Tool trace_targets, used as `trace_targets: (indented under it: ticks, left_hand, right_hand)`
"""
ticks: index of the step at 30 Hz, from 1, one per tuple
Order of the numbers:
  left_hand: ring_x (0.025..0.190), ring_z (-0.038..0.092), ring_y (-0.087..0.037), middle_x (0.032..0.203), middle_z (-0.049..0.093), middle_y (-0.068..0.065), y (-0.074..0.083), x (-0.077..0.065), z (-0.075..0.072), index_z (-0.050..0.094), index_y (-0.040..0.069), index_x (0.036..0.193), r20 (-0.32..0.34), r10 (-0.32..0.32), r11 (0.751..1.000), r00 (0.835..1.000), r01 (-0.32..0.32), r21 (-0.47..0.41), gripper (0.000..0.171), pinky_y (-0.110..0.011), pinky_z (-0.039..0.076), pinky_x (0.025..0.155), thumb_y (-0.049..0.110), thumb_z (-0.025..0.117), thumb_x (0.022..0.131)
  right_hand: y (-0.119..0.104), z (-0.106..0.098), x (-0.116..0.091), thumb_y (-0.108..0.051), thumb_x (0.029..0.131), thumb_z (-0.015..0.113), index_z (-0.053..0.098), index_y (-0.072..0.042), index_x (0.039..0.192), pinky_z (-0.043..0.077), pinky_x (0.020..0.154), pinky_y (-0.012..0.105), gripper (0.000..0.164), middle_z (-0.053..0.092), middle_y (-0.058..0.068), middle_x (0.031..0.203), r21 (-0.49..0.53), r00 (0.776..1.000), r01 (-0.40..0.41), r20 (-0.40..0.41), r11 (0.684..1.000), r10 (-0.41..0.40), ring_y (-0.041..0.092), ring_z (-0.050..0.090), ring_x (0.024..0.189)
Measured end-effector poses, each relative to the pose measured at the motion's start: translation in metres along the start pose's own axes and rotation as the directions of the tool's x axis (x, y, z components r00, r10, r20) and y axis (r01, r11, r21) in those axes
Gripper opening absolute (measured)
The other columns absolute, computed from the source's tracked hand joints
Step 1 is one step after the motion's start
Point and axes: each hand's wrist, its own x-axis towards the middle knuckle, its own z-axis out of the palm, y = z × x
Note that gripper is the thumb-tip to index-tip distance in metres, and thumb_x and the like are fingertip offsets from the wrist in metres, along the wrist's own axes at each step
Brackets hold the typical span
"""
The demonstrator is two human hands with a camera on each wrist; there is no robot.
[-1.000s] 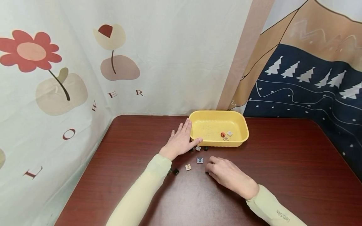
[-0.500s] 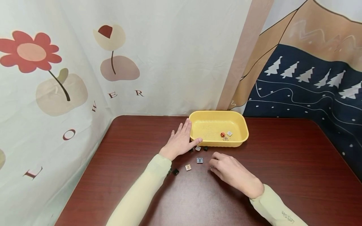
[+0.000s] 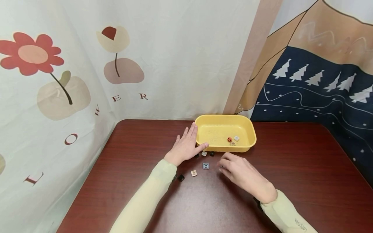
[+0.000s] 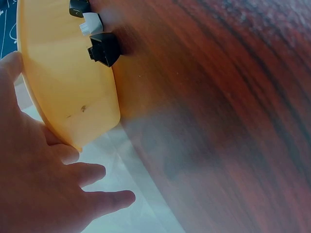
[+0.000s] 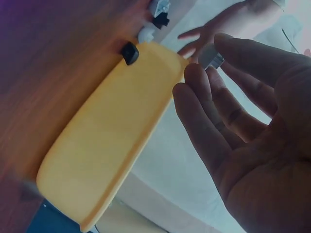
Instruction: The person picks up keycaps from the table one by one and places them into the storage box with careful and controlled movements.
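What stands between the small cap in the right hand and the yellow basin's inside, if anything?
Apparently only the yellow basin's near wall, which the small cap must clear; nothing else visible blocks the right hand. The left hand is at the basin's left end.

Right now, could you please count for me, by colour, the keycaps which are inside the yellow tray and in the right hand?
Red keycap in the yellow tray: 1
Pale keycaps in the tray: 2
Grey-looking keycap in the right hand: 1
Total: 4
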Motion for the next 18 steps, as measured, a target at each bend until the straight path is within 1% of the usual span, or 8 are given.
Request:
trace_targets:
  ticks: [7, 13, 18]
  left_hand:
    - [0.157, 0.017, -0.037, 0.174, 0.001, -0.005, 0.000, 0.000, 0.000, 0.009, 0.006, 0.167, -0.001, 0.003, 1.000, 1.000, -0.003, 0.005, 0.102, -0.066, 0.024, 0.119, 0.074, 0.043, 0.099]
    - [0.157, 0.016, -0.036, 0.174, 0.001, -0.004, -0.001, 0.000, 0.000, 0.008, 0.007, 0.167, 0.004, 0.001, 1.000, 1.000, -0.001, 0.001, 0.101, -0.065, 0.023, 0.119, 0.074, 0.043, 0.099]
    - [0.157, 0.016, -0.036, 0.174, 0.000, -0.004, 0.000, 0.000, 0.000, 0.008, 0.007, 0.167, 0.010, -0.002, 1.000, 1.000, 0.002, -0.003, 0.102, -0.065, 0.023, 0.119, 0.074, 0.043, 0.099]
  right_hand:
    - [0.005, -0.011, 0.003, -0.002, 0.082, 0.087, 0.078, -0.009, 0.099, 0.058, 0.071, 0.029, 0.021, 0.066, 0.000, 0.098, -0.006, 0.997, -0.041, -0.060, 0.999, 0.041, 0.011, 0.066, 0.081]
    - [0.011, -0.020, 0.005, -0.003, 0.080, 0.088, 0.078, -0.009, 0.098, 0.058, 0.067, 0.029, 0.021, 0.067, 0.001, 0.095, -0.028, 0.993, -0.076, -0.094, 0.997, 0.073, 0.014, 0.065, 0.079]
    - [0.018, -0.025, 0.006, -0.004, 0.082, 0.087, 0.078, -0.010, 0.096, 0.057, 0.068, 0.033, 0.018, 0.066, 0.001, 0.095, -0.040, 0.988, -0.089, -0.129, 0.995, 0.083, 0.016, 0.063, 0.083]
